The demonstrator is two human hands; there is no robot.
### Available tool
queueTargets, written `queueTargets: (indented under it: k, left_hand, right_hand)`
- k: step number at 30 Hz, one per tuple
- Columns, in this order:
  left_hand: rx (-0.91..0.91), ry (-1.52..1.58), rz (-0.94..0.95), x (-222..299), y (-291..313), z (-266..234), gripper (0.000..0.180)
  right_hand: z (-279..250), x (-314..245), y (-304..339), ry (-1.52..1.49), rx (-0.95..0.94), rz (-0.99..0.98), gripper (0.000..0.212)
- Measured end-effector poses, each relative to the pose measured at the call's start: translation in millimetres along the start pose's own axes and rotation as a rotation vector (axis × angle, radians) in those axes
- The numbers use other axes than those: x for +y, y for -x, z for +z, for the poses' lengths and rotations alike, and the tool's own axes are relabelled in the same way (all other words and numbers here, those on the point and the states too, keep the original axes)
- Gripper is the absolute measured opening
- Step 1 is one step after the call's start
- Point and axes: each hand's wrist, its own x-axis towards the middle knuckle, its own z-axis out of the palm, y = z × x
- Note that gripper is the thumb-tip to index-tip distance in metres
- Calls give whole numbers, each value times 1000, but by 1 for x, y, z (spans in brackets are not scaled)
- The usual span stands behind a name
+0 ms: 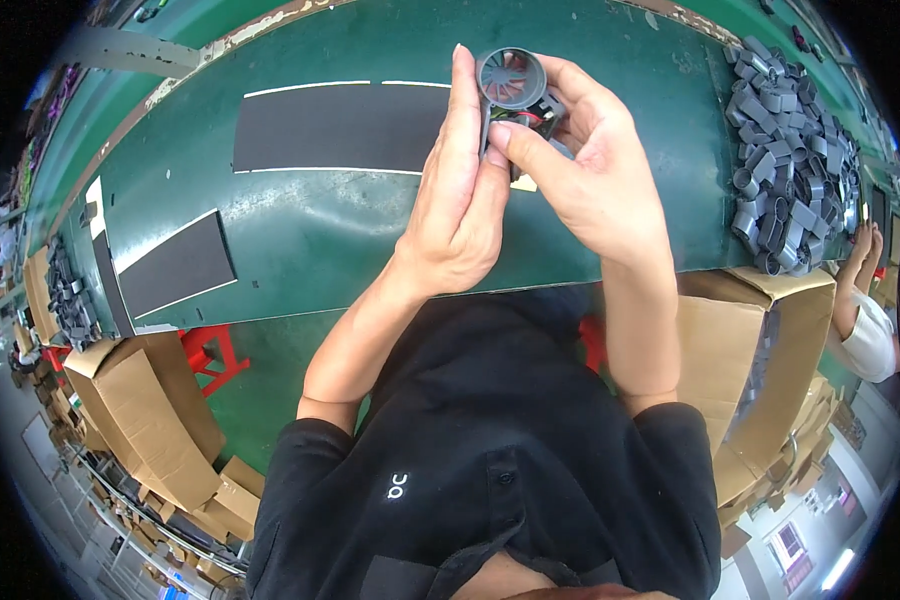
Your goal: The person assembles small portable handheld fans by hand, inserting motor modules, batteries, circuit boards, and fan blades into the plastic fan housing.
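From my end, the left hand [455, 210] has its grip on the left side of the fan [511, 80], fingers straight. The fan is raised between both hands above the desk [320, 220]: probably light and stiff, its wires [533, 119] delicate (I'd take the ring's outer wall). The right hand [600, 150] grasps its right side.

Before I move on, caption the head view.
Right hand grips a grey fan assembly, left hand against it, over green workbench; grey plastic rings heaped at right.

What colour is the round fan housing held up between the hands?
The fan housing is dark grey, seen in the head view.
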Motion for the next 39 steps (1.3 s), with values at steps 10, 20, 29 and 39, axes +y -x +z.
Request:
queueTargets:
  k: [10, 20, 29, 39]
  left_hand:
    - [97, -273, 53, -20, 2, 3, 62]
    - [125, 501, -346, 2, 1, -8, 88]
    - [83, 500, -315, 21, -4, -1, 94]
    - [134, 157, -270, -2, 2, -8, 75]
  right_hand:
    - [11, 31, -14, -107, 64, -9, 35]
    - [-38, 23, 5, -368, -254, 15, 65]
    - [-36, 60, 15, -350, -166, 575, 65]
    - [-28, 46, 13, -383, 130, 6, 29]
